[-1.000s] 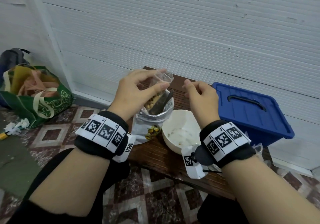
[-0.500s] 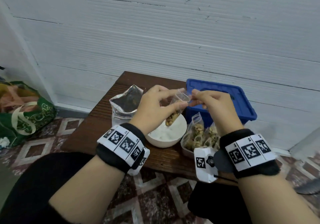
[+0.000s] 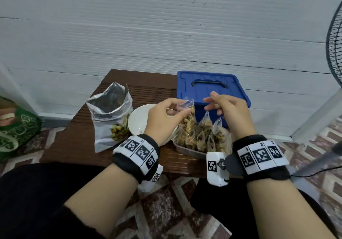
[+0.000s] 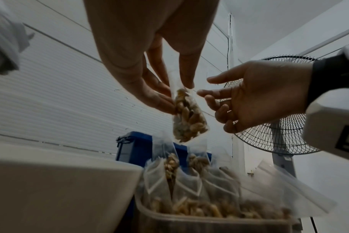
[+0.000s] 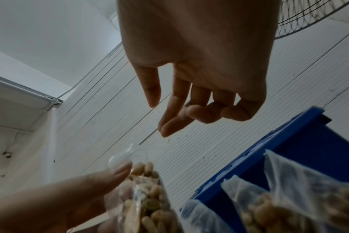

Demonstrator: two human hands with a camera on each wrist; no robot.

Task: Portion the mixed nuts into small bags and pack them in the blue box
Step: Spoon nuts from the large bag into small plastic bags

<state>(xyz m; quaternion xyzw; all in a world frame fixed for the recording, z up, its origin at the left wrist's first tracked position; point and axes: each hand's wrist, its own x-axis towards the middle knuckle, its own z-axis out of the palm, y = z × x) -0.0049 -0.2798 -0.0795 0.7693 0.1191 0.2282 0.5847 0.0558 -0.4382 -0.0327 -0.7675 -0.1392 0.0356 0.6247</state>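
On the low table (image 3: 77,138), the large foil pouch of nuts (image 3: 111,116) stands at the left, the bowl (image 3: 137,120) just to its right. Right of the bowl sits a shallow tray (image 3: 187,150) with filled small bags (image 3: 209,135) standing in it. The lidded storage box (image 3: 211,88) sits behind the tray, near the wall. The left hand (image 3: 162,116) holds 1 small bag of nuts (image 3: 187,116) above the tray's left end; the right hand (image 3: 229,111) hovers beside it, apart. A cloth bag (image 3: 16,129) lies on the floor far left, and a standing fan (image 3: 335,50) is at the right.

No legible text anywhere; the wristbands (image 3: 137,150) carry only black-and-white square marker patterns.
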